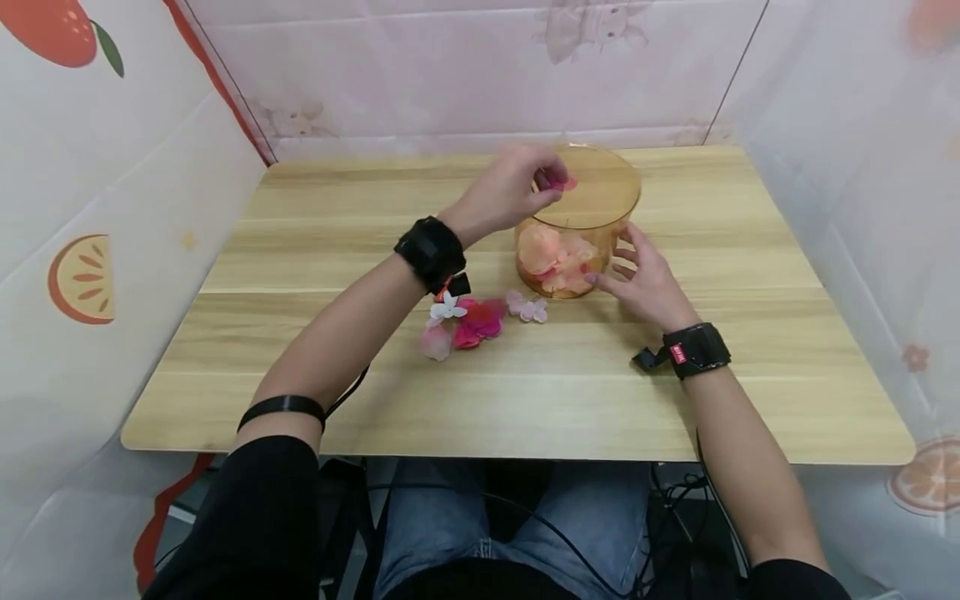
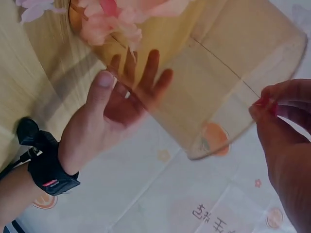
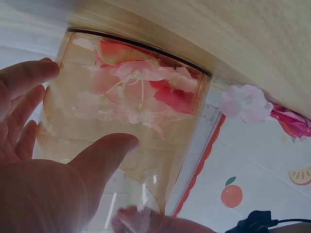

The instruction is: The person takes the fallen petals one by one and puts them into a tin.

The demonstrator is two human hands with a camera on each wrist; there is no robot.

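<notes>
A clear amber round container (image 1: 592,218) stands at the table's far middle, with several pink and peach petals (image 1: 557,257) in its bottom. My left hand (image 1: 551,185) hovers over its open rim and pinches a red-pink petal (image 1: 562,180) between thumb and fingers; the left wrist view shows that petal (image 2: 264,102) at my fingertips (image 2: 284,99). My right hand (image 1: 611,267) lies against the container's right side, its fingers spread and fairly straight on the wall. In the right wrist view the thumb (image 3: 109,148) and fingers (image 3: 29,82) touch the container (image 3: 146,121).
Loose petals lie on the wooden table (image 1: 750,333) in front of the container: a white flower (image 1: 447,307), magenta petals (image 1: 480,321), a pale pink petal (image 1: 436,342) and small pink flowers (image 1: 529,308). Patterned cloth walls (image 1: 112,208) close in three sides.
</notes>
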